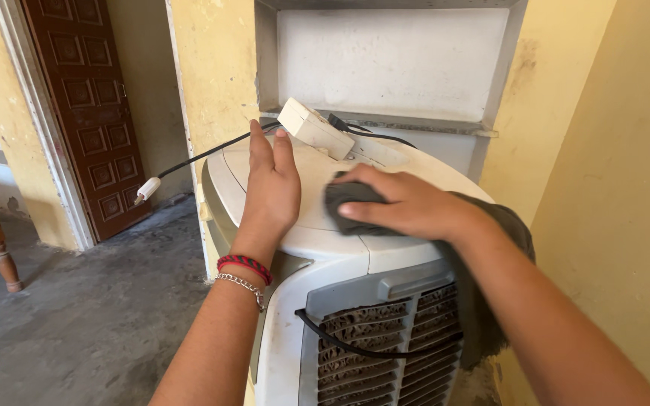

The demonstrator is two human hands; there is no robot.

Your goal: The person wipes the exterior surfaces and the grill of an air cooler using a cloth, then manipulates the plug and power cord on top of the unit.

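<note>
- Dark grey cloth (351, 197) is pressed under the clenching right hand (408, 207) atop the white plastic air cooler (325, 237).
- Left hand (271, 188) lies flat, gripping nothing.
- White rectangular box (314, 128) could be knocked off by a wide swipe.

Background stuff: a dark brown panelled wooden door (90, 113) stands at the left, set in yellow plastered walls (611, 150). The rough grey concrete floor (92, 323) runs below it, and a turned wooden furniture leg (1, 259) pokes in at the far left edge.
</note>
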